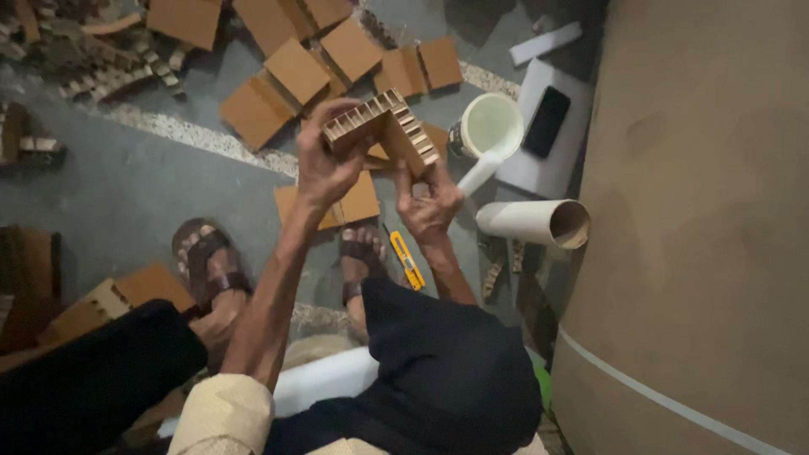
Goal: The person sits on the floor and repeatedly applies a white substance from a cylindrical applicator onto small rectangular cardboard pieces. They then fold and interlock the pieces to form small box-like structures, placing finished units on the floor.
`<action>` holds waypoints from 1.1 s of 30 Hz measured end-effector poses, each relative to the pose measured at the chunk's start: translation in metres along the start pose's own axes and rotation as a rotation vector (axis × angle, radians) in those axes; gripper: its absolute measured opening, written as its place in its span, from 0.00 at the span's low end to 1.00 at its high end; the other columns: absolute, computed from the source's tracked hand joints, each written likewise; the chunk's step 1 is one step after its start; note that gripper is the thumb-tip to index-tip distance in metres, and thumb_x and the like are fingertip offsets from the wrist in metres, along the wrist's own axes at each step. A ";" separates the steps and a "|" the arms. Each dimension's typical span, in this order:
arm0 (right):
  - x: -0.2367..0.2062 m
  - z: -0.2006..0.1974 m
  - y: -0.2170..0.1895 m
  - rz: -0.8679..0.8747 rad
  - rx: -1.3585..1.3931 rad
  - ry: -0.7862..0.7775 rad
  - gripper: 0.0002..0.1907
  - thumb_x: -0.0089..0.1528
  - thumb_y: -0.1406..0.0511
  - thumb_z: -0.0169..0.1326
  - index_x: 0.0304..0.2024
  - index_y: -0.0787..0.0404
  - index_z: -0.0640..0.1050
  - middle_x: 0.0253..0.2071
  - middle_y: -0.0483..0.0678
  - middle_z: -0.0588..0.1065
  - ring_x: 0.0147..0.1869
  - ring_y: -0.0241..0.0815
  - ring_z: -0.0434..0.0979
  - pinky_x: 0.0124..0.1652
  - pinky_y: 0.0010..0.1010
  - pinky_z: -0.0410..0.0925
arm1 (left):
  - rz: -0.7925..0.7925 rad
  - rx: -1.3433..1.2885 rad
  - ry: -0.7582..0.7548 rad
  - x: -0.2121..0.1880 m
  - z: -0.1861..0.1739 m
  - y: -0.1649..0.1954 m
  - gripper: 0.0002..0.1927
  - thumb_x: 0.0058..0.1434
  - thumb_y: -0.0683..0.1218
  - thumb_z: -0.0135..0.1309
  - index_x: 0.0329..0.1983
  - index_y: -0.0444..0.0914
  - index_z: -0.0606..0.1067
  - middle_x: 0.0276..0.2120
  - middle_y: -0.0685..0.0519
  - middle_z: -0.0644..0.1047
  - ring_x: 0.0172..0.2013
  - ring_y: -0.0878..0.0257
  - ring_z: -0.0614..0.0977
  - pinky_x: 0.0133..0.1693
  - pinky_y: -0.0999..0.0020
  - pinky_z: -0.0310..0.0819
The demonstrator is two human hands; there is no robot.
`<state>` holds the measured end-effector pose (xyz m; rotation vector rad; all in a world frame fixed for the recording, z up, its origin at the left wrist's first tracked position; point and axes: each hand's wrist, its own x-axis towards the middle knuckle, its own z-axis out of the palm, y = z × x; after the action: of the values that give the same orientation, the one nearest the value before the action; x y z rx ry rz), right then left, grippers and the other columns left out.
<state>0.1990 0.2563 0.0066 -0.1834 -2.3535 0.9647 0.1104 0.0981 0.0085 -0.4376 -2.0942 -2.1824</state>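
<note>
Huge brown paper roll (708, 253) filling the right edge. Flat brown cardboard squares (295, 72) strewn over grey floor (126, 185), bare patch at left. White cardboard tube (533, 222) beside. Raised centre: brown corrugated L-shaped cardboard piece (383, 126), pinched by left hand (327, 168) and right hand (428, 206), fingers closed around it.

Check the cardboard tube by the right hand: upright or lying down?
Lying down. The cardboard tube rests on its side on the floor, open end facing right, near the white bucket.
</note>
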 end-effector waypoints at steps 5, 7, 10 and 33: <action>0.006 0.019 0.004 -0.095 -0.039 0.072 0.26 0.59 0.64 0.65 0.58 0.65 0.76 0.34 0.54 0.80 0.34 0.50 0.83 0.36 0.38 0.74 | 0.213 0.382 0.143 -0.009 0.015 0.022 0.49 0.47 0.52 0.77 0.67 0.40 0.61 0.61 0.44 0.66 0.57 0.47 0.75 0.56 0.57 0.79; 0.008 0.021 0.001 -0.123 0.033 0.056 0.31 0.59 0.62 0.65 0.62 0.64 0.74 0.38 0.55 0.80 0.36 0.50 0.83 0.38 0.38 0.74 | 0.388 0.799 0.177 -0.011 0.016 0.027 0.58 0.30 0.64 0.80 0.62 0.48 0.61 0.65 0.41 0.59 0.59 0.38 0.67 0.55 0.47 0.76; 0.008 0.017 -0.007 -0.128 0.128 -0.014 0.30 0.61 0.63 0.64 0.65 0.61 0.73 0.44 0.53 0.82 0.42 0.48 0.86 0.43 0.36 0.76 | 0.017 0.387 0.132 -0.012 0.014 0.028 0.71 0.37 0.65 0.78 0.78 0.41 0.50 0.65 0.39 0.56 0.64 0.45 0.69 0.61 0.47 0.78; -0.086 0.005 0.134 0.431 -0.232 -0.317 0.08 0.59 0.64 0.58 0.39 0.57 0.84 0.32 0.52 0.82 0.38 0.51 0.84 0.40 0.40 0.74 | 0.116 0.688 0.567 -0.050 -0.140 -0.109 0.62 0.51 0.73 0.76 0.77 0.48 0.53 0.71 0.45 0.53 0.75 0.45 0.56 0.71 0.41 0.60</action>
<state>0.2547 0.3221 -0.1274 -0.6990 -2.7842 0.9656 0.1097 -0.0403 -0.1125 0.1119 -2.1993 -1.1907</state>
